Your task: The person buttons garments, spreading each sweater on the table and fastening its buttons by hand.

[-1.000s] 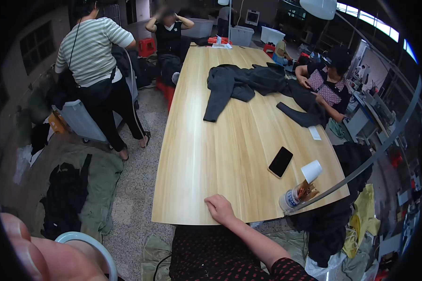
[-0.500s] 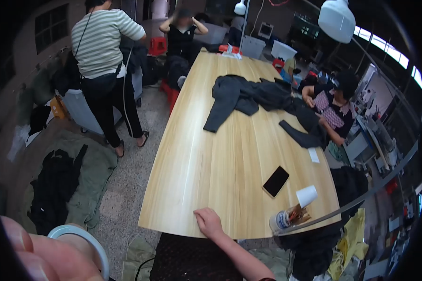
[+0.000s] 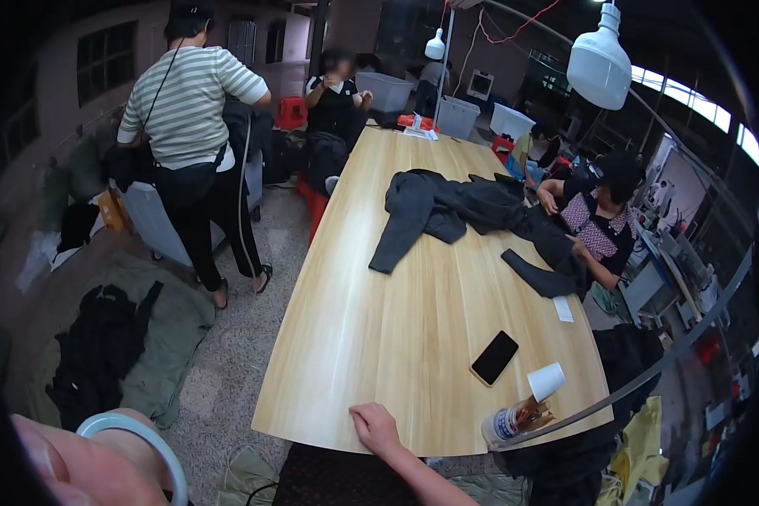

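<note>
Pale wood covers the top of the table [image 3: 337,354], which stands directly before me and is touched by my right hand [image 3: 376,427]. This hand rests at the near edge of the table, with the fingers bent loosely; whether something is under them I cannot tell. My left hand [image 3: 84,472] is raised very near to the camera, to the left of the table and apart from it. A pale blue bracelet [image 3: 162,448] goes around its wrist. Only part of this hand shows, so I cannot tell how far it is open, or what it has hold of.

On the table's near right part, a black phone [image 3: 494,358] lies flat, and nearer to the corner stands a jar [image 3: 503,424] with brown sticks [image 3: 531,416] in it. A white cup [image 3: 546,381] is tilted just above the jar. Further along the table's right side lies a white card [image 3: 563,309]. A dark garment [image 3: 447,207] is spread in folds across the farther half of the table, and at the table's right side a person [image 3: 597,219] has hands at it. Left of the table, a person in a striped top [image 3: 181,110] stands turned away from me. Dark clothes [image 3: 101,350] lie on a green cloth [image 3: 185,329], left of the table's near end.
</note>
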The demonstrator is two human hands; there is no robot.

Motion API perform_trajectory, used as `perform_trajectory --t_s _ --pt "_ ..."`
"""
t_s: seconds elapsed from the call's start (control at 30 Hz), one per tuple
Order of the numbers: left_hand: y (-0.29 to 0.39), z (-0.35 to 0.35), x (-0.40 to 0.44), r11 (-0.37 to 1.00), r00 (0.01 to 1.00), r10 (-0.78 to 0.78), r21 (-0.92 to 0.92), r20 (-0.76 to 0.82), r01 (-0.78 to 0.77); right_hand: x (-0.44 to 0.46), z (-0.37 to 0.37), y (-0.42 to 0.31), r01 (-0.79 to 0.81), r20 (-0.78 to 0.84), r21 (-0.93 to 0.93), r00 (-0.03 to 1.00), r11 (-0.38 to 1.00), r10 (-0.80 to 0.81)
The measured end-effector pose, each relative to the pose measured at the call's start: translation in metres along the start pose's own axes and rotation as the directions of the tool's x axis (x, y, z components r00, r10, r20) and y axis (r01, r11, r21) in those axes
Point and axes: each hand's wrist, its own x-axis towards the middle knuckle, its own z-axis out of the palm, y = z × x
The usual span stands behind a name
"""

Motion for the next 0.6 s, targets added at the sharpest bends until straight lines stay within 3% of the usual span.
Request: perform_trajectory --t_s 0.17,0.6 --pt "-0.013 0.025 0.004 0.996 0.998 -0.057 -0.060 0.018 0.058 0.001 -0.011 -0.014 -0.014 -0.033 0.032 0.999 0.999 0.015" --pt "-0.006 0.066 0.015 0.986 0.999 -0.026 -0.162 0.046 0.033 0.000 -0.004 -0.002 0.004 -0.036 0.049 0.999 0.999 -0.003"
